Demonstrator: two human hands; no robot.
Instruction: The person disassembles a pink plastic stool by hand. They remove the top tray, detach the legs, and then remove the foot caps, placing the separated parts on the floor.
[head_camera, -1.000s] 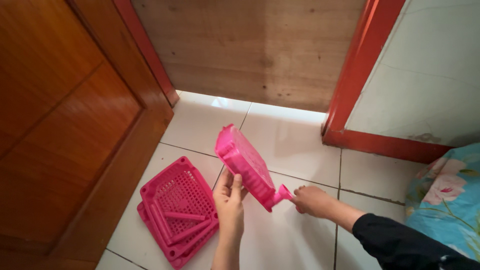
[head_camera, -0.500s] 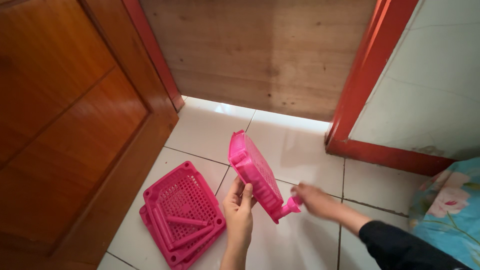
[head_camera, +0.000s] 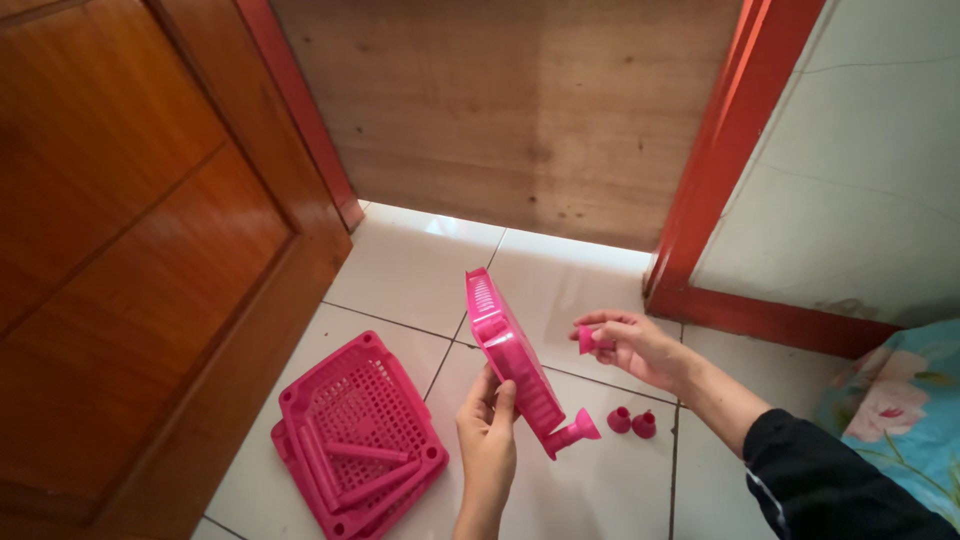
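Note:
My left hand grips a pink plastic rack shelf, held on edge above the tiled floor. One pink foot piece is plugged into the shelf's lower corner. My right hand hovers to the right of the shelf and pinches another small pink foot piece. Two more pink foot pieces lie on the floor just below that hand.
A stack of pink perforated shelves with loose pink rods lies on the floor at the left. An open wooden door stands left, a wooden board ahead, a red door frame right, and floral fabric at the far right.
My right hand has let go of the foot at the shelf's lower corner and risen, now holding a separate foot piece. Two foot pieces on the floor have come into view.

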